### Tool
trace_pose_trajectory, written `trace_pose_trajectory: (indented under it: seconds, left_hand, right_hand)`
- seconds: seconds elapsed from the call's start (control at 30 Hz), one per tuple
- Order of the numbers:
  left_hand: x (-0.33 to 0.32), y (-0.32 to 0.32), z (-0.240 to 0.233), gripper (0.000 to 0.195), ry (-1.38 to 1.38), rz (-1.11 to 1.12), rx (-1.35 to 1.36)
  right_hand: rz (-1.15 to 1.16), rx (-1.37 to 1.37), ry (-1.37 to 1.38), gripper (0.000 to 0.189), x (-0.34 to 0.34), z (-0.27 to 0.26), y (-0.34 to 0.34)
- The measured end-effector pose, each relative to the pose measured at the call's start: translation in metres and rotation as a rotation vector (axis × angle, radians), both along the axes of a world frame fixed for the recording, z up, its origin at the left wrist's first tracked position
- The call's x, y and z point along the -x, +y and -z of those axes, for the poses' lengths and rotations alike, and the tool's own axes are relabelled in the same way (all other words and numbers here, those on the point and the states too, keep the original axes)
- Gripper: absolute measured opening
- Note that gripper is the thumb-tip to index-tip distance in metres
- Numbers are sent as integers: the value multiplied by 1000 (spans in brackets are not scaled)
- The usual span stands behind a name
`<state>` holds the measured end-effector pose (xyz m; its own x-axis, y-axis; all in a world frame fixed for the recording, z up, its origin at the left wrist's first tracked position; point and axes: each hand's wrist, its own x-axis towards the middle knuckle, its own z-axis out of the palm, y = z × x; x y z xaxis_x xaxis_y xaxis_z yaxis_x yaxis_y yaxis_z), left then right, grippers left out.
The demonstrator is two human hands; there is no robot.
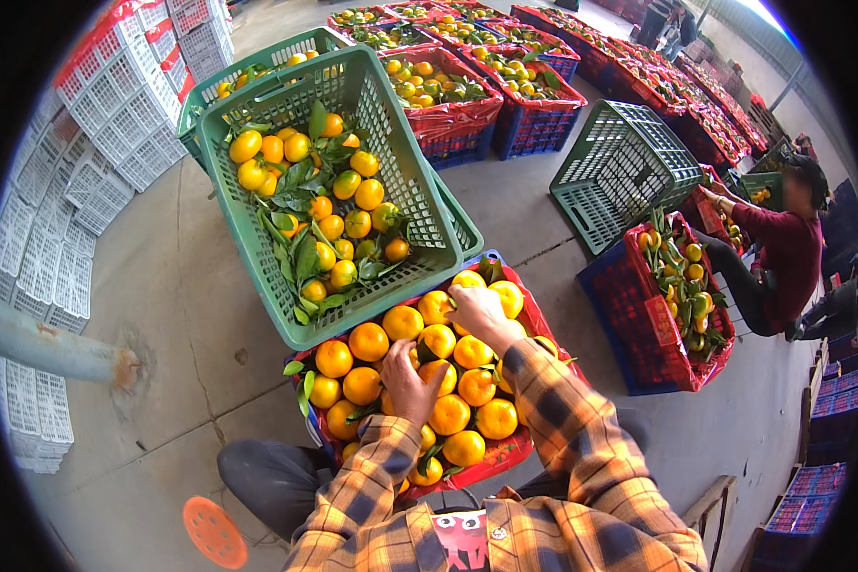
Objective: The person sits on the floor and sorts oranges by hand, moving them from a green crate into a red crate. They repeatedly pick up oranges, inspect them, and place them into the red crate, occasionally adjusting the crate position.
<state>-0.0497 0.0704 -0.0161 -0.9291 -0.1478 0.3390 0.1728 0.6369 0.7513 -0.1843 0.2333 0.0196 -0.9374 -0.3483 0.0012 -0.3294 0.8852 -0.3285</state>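
Observation:
Before me a crate lined with red plastic film point(504, 457) holds many orange mandarins point(450, 415), some with green leaves. My left hand point(409, 386) rests over the fruit left of the crate's middle, thumb and fingers apart. Toward the far side of the same crate, my right hand point(480, 312) bends its fingers down beside a mandarin point(467, 279); whether it grips the fruit is hidden. A green plastic crate point(257, 243) stands tilted just beyond, its near edge at the lined crate's far rim. Inside it lie loose mandarins point(357, 224) with leaves and stems.
Under the tilted crate sits another green crate point(193, 118). To the right are a lined crate of mandarins point(618, 307), an empty green crate point(618, 168) and a seated person point(779, 236). White crates point(125, 93) are stacked left, near a metal pole point(57, 347) and an orange stool point(214, 533).

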Motion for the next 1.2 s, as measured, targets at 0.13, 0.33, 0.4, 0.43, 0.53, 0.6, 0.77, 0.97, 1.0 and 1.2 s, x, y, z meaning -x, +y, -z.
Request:
trace_pose_trajectory:
  seconds: [0.13,0.33,0.4,0.43,0.53,0.6,0.77,0.97,1.0,1.2]
  left_hand:
    - [37,-1,2,59,-45,56,293]
    - [48,14,-2,65,-350,58,405]
    - [44,12,2,64,-292,38,374]
    - [42,15,4,64,-264,40,353]
    - [38,20,6,67,-232,23,384]
    - [36,18,2,63,-208,16,393]
    - [30,17,-1,62,-215,33,408]
    - [42,30,-2,60,-243,20,445]
    - [41,21,1,59,-224,31,409]
    - [71,23,-11,53,90,227,199]
  right_hand:
    - [-119,-337,39,25,13,24,-29]
    - [-253,-465,99,14,28,35,-28]
    - [-356,-463,-89,35,46,19,-20]
    - [-363,-452,-153,42,52,20,-12]
    - [-357,-303,-233,43,62,18,-3]
    - [-343,-294,-265,44,65,14,-5]
    - [-245,-134,-389,43,69,13,5]
    - [-187,-116,-267,54,55,13,14]
    - [-196,17,-285,58,51,-6,16]
    - [112,84,-221,36,12,-66,92]
